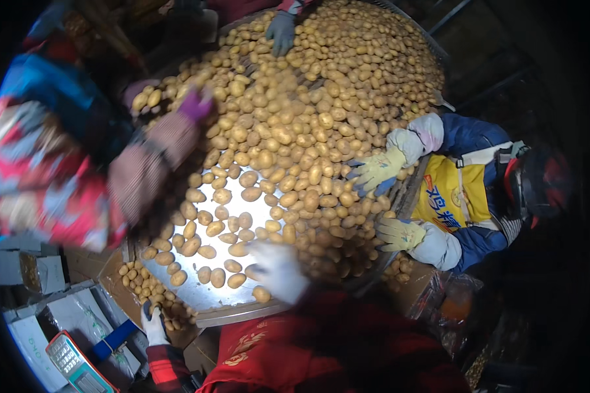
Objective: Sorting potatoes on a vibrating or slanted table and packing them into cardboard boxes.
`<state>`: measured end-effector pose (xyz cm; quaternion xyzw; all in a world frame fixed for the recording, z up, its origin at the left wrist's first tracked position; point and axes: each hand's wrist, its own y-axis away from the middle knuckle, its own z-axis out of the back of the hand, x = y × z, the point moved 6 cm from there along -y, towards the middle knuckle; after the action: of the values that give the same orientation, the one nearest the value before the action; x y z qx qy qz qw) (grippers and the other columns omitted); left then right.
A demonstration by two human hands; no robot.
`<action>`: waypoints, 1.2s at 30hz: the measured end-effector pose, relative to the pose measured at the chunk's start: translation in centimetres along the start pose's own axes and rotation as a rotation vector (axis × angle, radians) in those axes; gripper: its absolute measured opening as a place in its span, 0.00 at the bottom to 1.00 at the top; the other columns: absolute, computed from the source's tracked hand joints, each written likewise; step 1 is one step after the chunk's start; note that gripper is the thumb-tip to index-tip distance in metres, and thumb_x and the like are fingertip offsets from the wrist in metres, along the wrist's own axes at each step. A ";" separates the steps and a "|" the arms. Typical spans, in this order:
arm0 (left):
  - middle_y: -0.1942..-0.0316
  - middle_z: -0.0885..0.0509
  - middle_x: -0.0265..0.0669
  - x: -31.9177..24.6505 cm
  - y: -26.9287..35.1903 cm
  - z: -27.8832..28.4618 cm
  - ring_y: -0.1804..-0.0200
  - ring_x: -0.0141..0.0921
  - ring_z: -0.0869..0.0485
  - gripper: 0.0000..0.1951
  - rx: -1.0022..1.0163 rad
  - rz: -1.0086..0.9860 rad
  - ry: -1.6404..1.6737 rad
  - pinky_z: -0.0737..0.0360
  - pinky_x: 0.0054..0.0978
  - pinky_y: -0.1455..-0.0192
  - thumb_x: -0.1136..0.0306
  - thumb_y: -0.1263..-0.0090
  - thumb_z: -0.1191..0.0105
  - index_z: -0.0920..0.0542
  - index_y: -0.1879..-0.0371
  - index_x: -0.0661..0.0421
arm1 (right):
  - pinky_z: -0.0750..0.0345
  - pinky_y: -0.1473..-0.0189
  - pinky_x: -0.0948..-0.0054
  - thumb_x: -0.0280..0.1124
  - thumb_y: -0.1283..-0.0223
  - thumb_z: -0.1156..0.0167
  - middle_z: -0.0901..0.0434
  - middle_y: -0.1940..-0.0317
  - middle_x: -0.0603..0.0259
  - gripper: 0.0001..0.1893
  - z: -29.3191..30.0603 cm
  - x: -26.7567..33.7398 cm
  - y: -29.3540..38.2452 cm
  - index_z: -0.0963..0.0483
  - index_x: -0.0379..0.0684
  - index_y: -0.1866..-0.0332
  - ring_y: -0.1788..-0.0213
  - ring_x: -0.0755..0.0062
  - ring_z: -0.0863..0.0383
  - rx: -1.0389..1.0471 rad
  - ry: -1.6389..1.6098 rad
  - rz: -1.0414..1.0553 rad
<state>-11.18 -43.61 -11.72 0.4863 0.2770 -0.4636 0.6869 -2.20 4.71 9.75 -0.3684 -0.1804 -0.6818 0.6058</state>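
Note:
My left hand [153, 326], in a white glove with dark fingertips, is at the edge of a cardboard box [112, 280] holding small potatoes [145, 282]. Its fingers touch the potatoes or the box edge; which one, I cannot tell. Blurred by motion, my white-gloved right hand [279, 272] is low over the metal sheet [196, 280] of the sorting table, next to several loose potatoes [236, 281]. Whether it holds one is unclear. Beyond the sheet, a large heap of potatoes [319, 118] spreads to the far end.
Co-workers' gloved hands reach in: a purple glove [195, 104] at left, a grey glove [281, 33] at the far side, yellow gloves [379, 172] at right. A raised metal lip [243, 314] edges the table. White cartons [78, 319] and a scale [78, 363] stand lower left.

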 end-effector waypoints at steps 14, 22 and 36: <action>0.37 0.18 0.47 -23.1 12.5 -24.1 0.33 0.43 0.21 0.21 0.566 -0.608 -0.194 0.26 0.40 0.27 0.76 0.33 0.46 0.18 0.39 0.60 | 0.32 0.32 0.47 0.46 0.47 0.29 0.28 0.31 0.49 0.39 6.4 -9.1 13.0 0.30 0.46 0.29 0.34 0.45 0.26 -0.017 0.577 -0.288; 0.40 0.14 0.37 -24.0 18.3 -33.2 0.36 0.31 0.19 0.19 1.018 -0.246 0.085 0.25 0.31 0.30 0.77 0.26 0.47 0.19 0.37 0.61 | 0.21 0.55 0.56 0.33 0.32 0.44 0.24 0.40 0.49 0.19 8.5 -22.6 2.9 0.20 0.57 0.38 0.52 0.58 0.14 0.284 1.085 -0.693; 0.47 0.16 0.36 -19.3 19.5 -39.0 0.47 0.31 0.17 0.10 1.332 1.181 1.154 0.16 0.28 0.49 0.68 0.16 0.52 0.23 0.44 0.56 | 0.19 0.49 0.54 0.38 0.34 0.37 0.21 0.38 0.51 0.24 11.0 -13.0 9.6 0.24 0.48 0.33 0.51 0.49 0.14 -0.051 0.468 -0.478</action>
<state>1.22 1.42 -2.17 0.9685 -0.0290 0.1865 0.1626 10.01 19.42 5.74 -0.1641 -0.1007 -0.8749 0.4444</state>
